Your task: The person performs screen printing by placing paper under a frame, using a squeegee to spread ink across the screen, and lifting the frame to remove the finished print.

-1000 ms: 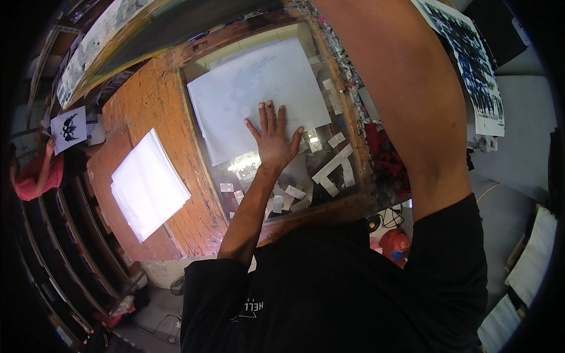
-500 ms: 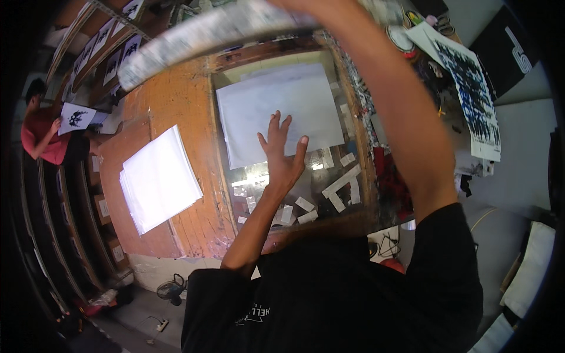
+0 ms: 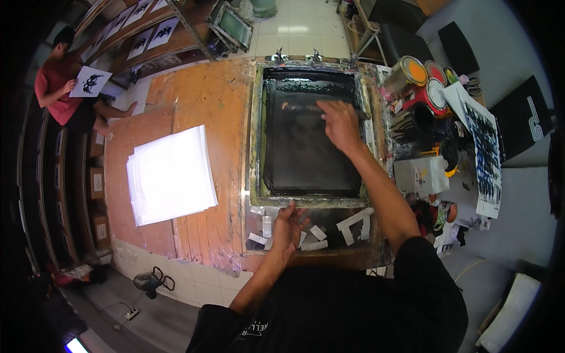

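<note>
A printing screen (image 3: 255,135) with a worn frame lies flat on the table, its mesh dark and wet with ink. My right hand (image 3: 340,125) is closed over the mesh's upper part, on a squeegee (image 3: 301,107) that is dark and smeared by motion. At the frame's near edge is my left hand (image 3: 287,228), fingers apart, fingertips against the edge. Pale tape pieces (image 3: 353,226) stick to the glass just in front of the frame. To the left, a stack of white sheets (image 3: 170,176) lies on the wooden table (image 3: 203,88). The screen hides the sheet that lay on the glass.
Ink cans (image 3: 412,72), a white jug (image 3: 421,175) and an ink-stained sheet (image 3: 471,141) crowd the right side. Clamps (image 3: 316,56) stand at the screen's far edge. A seated person (image 3: 59,88) holds a printed sheet (image 3: 90,81) at the far left. Racks (image 3: 156,56) stand behind.
The raised screen has come down flat over the glass and its sheet. My right hand has moved down onto the squeegee. My left hand has drawn back from the sheet to the frame's near edge.
</note>
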### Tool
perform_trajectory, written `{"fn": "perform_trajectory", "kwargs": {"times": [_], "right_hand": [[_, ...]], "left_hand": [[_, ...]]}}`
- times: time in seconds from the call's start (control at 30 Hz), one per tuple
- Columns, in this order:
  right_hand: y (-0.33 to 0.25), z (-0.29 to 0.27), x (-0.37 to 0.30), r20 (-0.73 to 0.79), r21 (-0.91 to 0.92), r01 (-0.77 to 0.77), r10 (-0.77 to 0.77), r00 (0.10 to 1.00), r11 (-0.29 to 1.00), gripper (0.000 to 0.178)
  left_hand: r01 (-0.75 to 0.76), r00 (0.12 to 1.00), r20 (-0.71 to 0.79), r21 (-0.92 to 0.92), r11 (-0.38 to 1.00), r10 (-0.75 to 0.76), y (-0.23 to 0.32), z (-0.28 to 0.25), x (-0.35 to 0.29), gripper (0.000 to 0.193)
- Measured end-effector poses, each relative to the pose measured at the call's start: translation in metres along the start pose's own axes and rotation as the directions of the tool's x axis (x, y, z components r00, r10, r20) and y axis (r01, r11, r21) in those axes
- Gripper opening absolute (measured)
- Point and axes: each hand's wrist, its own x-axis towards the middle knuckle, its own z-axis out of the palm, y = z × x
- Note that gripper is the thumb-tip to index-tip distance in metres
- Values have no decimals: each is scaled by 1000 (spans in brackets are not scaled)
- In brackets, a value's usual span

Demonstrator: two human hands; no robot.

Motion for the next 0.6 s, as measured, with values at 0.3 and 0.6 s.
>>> {"fn": "perform_trajectory", "kwargs": {"times": [0.3,0.6], "right_hand": [[44,78,71,68,-225,-55,72,995,973,45],[-78,1,-94,121,-70,-36,44,992,997,52]], "left_hand": [[-1,998,-58,16,1000,1,5,14,-18,27],[-53,998,-10,105,993,54,12,24,-27,20]]}}
